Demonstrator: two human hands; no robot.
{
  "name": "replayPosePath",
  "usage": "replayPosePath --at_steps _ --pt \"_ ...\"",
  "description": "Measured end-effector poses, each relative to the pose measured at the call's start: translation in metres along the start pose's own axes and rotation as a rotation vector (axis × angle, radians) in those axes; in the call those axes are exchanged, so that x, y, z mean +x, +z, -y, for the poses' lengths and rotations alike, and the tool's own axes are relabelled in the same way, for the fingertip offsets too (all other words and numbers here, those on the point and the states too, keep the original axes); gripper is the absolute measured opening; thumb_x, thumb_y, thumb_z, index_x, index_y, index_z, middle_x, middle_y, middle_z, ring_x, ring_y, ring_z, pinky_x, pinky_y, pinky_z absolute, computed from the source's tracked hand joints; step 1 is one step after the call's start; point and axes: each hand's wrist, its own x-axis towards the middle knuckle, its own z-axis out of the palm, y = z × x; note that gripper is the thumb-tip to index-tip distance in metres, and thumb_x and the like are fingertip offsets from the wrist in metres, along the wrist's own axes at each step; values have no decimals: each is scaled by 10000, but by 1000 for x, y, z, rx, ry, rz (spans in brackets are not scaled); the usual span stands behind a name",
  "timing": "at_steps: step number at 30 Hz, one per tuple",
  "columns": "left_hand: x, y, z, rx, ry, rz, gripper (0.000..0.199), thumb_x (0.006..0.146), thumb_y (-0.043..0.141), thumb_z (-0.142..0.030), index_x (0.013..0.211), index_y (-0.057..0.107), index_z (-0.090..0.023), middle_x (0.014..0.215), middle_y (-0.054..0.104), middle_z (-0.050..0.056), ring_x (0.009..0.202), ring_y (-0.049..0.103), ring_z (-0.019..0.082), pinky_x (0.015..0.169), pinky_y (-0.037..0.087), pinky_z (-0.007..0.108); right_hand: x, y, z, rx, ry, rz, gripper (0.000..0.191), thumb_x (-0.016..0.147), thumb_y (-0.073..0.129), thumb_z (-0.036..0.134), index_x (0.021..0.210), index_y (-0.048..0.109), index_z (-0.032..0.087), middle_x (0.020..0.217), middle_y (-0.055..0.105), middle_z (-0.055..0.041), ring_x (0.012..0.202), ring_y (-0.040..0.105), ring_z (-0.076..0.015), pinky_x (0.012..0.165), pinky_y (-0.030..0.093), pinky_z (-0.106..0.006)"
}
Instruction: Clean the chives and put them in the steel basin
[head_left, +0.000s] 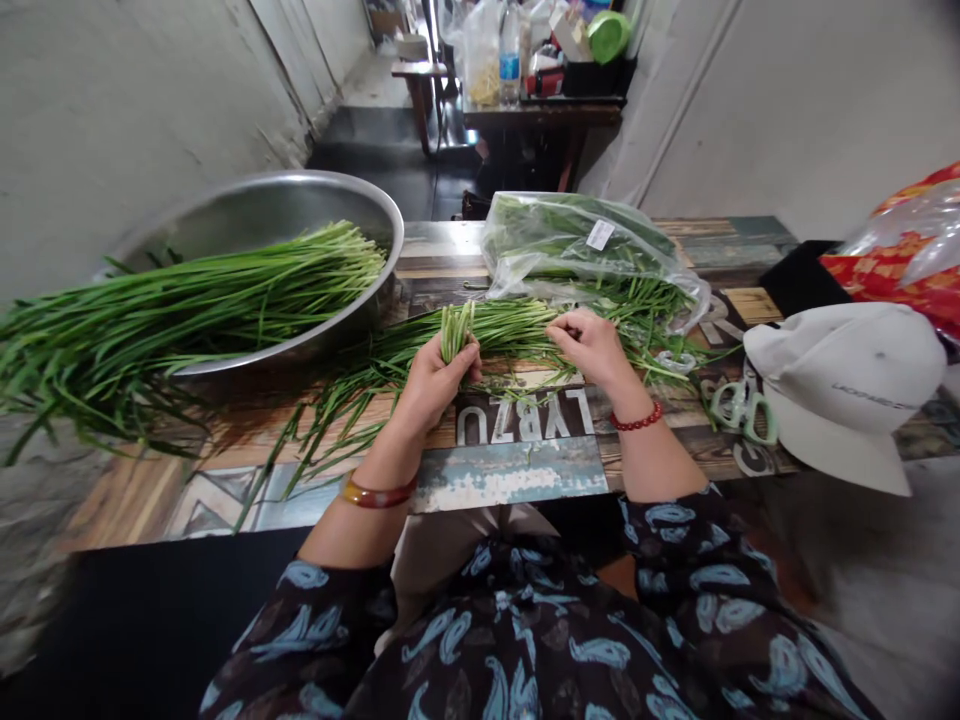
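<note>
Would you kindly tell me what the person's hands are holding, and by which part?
The left hand grips a bunch of garlic chives near its stem ends; the right hand pinches the same bunch farther along its stems.

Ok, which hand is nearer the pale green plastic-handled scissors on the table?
The right hand is nearer, left of the pale green plastic-handled scissors. The left hand, gripping long green chive stems, sits farther off, beyond the right hand.
</note>
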Motion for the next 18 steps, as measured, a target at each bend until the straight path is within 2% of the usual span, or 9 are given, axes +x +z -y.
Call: replayPosePath --at_steps 5,10,14,18 --pt "1 0 0 -10 -44 -69 258 753 732 -361 809 583 -157 573 461 -63 476 383 65 462 296 205 -5 2 -3 -228 -55 173 100 835 638 249 809 726 210 833 675 -54 818 607 -208 792 446 -335" --pt "1 1 2 -26 -74 -64 288 745 744 -394 812 607 -150 558 445 -61 473 348 63 452 255 215 -7 4 0 -355 -68 186 100 842 637 247 894 717 216 947 686 -84 940 605 -251 882 443 -389" --pt "1 1 2 -33 -69 -62 282 751 742 -396 814 623 -147 541 443 -63 467 346 65 453 245 219 -5 4 7 -141 -78 129 101 842 613 230 812 707 206 901 691 -67 909 619 -223 865 462 -366" --pt "1 1 1 -36 -43 -66 272 771 724 -398 827 671 -137 522 445 -57 476 360 71 467 255 223 -5 3 14 287 53 82 154 824 642 322 854 721 193 810 695 -24 677 574 -145 647 456 -287"
